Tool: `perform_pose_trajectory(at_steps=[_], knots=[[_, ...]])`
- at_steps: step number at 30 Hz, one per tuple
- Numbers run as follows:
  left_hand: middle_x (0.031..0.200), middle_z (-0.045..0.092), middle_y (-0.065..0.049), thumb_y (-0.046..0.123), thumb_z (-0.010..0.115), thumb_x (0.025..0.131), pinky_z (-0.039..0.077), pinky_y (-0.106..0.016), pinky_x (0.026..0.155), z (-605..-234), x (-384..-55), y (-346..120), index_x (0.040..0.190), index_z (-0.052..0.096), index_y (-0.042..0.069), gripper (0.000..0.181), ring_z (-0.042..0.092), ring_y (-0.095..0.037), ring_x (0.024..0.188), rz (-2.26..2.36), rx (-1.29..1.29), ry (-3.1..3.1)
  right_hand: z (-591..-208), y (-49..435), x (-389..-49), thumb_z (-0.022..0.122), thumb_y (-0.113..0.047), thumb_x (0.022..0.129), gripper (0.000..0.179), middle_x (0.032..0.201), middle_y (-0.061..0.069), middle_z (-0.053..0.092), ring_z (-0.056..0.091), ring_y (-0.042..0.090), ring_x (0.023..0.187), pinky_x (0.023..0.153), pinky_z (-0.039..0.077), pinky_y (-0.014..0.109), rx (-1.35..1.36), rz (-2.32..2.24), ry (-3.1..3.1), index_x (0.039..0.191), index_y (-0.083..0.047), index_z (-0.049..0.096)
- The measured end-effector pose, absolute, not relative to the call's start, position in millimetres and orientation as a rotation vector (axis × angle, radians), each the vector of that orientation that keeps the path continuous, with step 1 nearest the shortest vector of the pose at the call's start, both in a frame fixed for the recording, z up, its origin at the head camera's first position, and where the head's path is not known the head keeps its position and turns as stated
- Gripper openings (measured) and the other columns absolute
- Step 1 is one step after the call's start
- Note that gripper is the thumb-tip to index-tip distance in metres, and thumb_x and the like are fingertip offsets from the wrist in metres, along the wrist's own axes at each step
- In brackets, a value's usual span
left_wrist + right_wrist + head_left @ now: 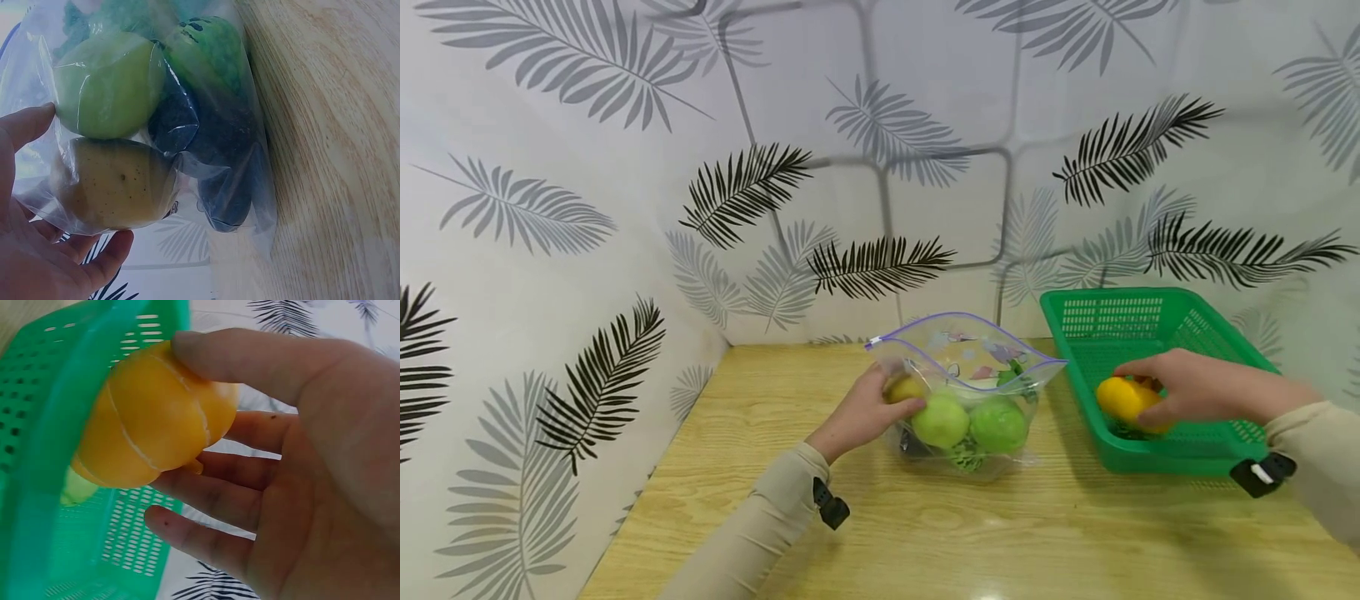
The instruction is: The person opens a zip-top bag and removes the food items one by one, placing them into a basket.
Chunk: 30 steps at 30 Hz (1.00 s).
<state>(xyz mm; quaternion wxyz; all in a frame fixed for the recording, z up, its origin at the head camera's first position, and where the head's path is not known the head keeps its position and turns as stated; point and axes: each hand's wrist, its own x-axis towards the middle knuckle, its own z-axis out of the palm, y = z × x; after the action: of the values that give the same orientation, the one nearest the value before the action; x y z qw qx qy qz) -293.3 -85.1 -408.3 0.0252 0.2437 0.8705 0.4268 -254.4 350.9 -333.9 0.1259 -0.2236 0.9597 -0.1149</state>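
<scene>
My left hand (863, 410) holds the left side of a clear zip bag (981, 468), which stands with its purple-edged mouth spread. Inside, a brownish-yellow potato-like piece (119, 184) lies beside my fingers, under a pale green round fruit (109, 84). A brighter green round piece (998, 422), leafy greens (967, 456) and a dark long piece (228, 162) fill the rest. To the right, my right hand (1206, 385) grips a small yellow-orange ribbed pumpkin (153, 419) between thumb and fingers, within the near left part of the green basket (1180, 460).
A light green piece (76, 489) shows low in the basket, partly hidden by the pumpkin. The wood-grain table (760, 400) runs up to a leaf-patterned cloth (880, 200) behind. Basket and bag stand close together, the basket's raised rim between the pumpkin and the bag.
</scene>
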Motion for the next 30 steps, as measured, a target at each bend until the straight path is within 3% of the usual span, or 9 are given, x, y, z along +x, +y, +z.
perform_pose_trajectory(at_steps=[12, 15, 21, 30], knots=[[0.15, 0.044, -0.013, 0.044, 0.07, 0.094, 0.045, -0.046, 0.106, -408, -291, -85, 0.153, 0.039, 0.007, 0.076, 0.049, -0.03, 0.134, 1.326, 0.752, 2.686, -367, 359, -258, 0.074, -0.022, 0.088, 0.057, 0.112, 0.001, 0.068, 0.056, 0.01, 0.088, 0.073, 0.049, 0.031, -0.682, -0.27, 2.758, 0.136, 0.004, 0.058], [0.15, 0.044, -0.013, 0.044, 0.069, 0.094, 0.046, -0.046, 0.106, -407, -290, -85, 0.153, 0.038, 0.006, 0.076, 0.049, -0.03, 0.133, 1.321, 0.748, 2.688, -371, 361, -258, 0.074, -0.018, 0.089, 0.051, 0.112, 0.003, 0.068, 0.059, 0.012, 0.089, 0.073, 0.051, 0.034, -0.714, -0.255, 2.772, 0.133, 0.004, 0.06], [0.149, 0.045, -0.013, 0.044, 0.069, 0.095, 0.046, -0.045, 0.104, -407, -289, -85, 0.153, 0.038, 0.006, 0.076, 0.05, -0.029, 0.131, 1.311, 0.748, 2.692, -376, 363, -261, 0.078, -0.012, 0.087, 0.05, 0.116, 0.014, 0.069, 0.066, 0.032, 0.102, 0.083, 0.056, 0.047, -0.728, -0.271, 2.759, 0.131, 0.004, 0.06], [0.144, 0.048, -0.012, 0.044, 0.069, 0.095, 0.046, -0.045, 0.103, -409, -291, -87, 0.15, 0.043, 0.007, 0.071, 0.051, -0.027, 0.127, 1.306, 0.762, 2.712, -363, 352, -260, 0.074, -0.018, 0.091, 0.043, 0.113, 0.01, 0.071, 0.068, 0.03, 0.1, 0.081, 0.057, 0.047, -0.768, -0.28, 2.849, 0.128, 0.001, 0.064]])
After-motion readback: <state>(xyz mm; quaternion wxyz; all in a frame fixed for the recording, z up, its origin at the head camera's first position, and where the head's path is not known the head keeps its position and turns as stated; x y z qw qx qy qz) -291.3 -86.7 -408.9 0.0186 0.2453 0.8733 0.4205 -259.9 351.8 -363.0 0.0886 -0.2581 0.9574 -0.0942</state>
